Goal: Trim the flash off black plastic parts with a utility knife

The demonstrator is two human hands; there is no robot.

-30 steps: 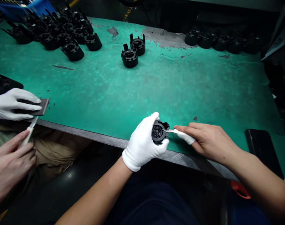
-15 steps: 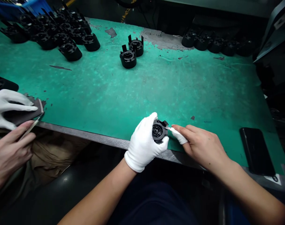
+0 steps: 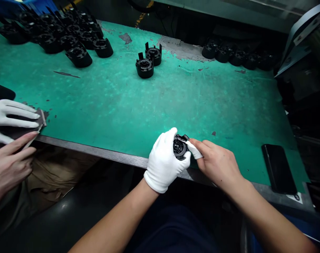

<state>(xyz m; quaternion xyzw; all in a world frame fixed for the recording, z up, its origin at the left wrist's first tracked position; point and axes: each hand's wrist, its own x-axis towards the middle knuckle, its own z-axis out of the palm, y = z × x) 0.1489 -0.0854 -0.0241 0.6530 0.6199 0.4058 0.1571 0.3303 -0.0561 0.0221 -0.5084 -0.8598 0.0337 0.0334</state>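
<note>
Gloved left hand (image 3: 163, 158) grasping a round black part (image 3: 180, 148) at the desk's (image 3: 117, 105) near edge, ringed face toward the camera; right hand (image 3: 219, 161), thumb in a white cover (image 3: 195, 151), pinching what seems a slim blade (image 3: 184, 141), mostly hidden, at the part's rim. Risk: blade could skid off the rim and nick the left fingers or mark the part, from too much push or a shaky hold; part could drop off the edge if the left grip loosens. Counts: one part in hand; two black cylinders (image 3: 144, 69) together mid-desk; about five in the far-right row (image 3: 237, 57), dim; one dark part (image 3: 1, 92) at left border; left cluster (image 3: 69, 42) overlaps, can't count. One phone (image 3: 278, 168), right. One blue bin (image 3: 45, 7), far left. Co-worker: one gloved hand (image 3: 13, 116), one bare hand (image 3: 13, 161), one knife (image 3: 32, 140).
</note>
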